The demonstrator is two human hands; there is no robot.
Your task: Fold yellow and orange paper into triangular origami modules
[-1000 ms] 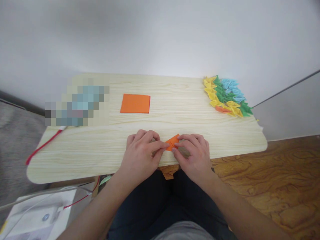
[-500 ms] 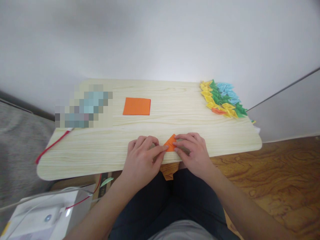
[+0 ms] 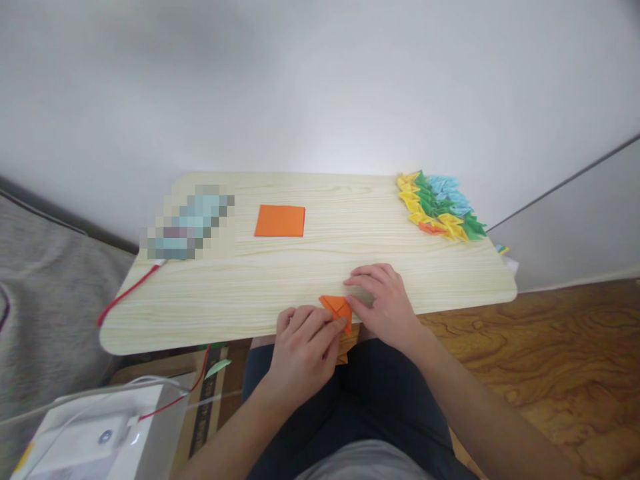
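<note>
A small folded orange paper piece [image 3: 338,308] lies at the near edge of the light wooden table [image 3: 250,293]. My left hand [image 3: 305,350] has its fingers curled, and its fingertips press on the piece's near corner. My right hand [image 3: 385,307] rests just right of the piece, fingers bent, with its fingertips on the piece's right edge. Both hands grip the same paper.
An orange paper square [image 3: 280,221] lies flat at mid-table. A pile of several folded yellow, green, blue and orange pieces [image 3: 437,206] sits at the far right corner. A red cable [image 3: 127,292] runs off the left edge toward a white box [image 3: 95,433]. A blurred item [image 3: 187,223] lies far left.
The view has shifted, so the table appears higher and further right. My left hand has drawn back toward the table's near edge, and the orange piece now lies closer to that edge.
</note>
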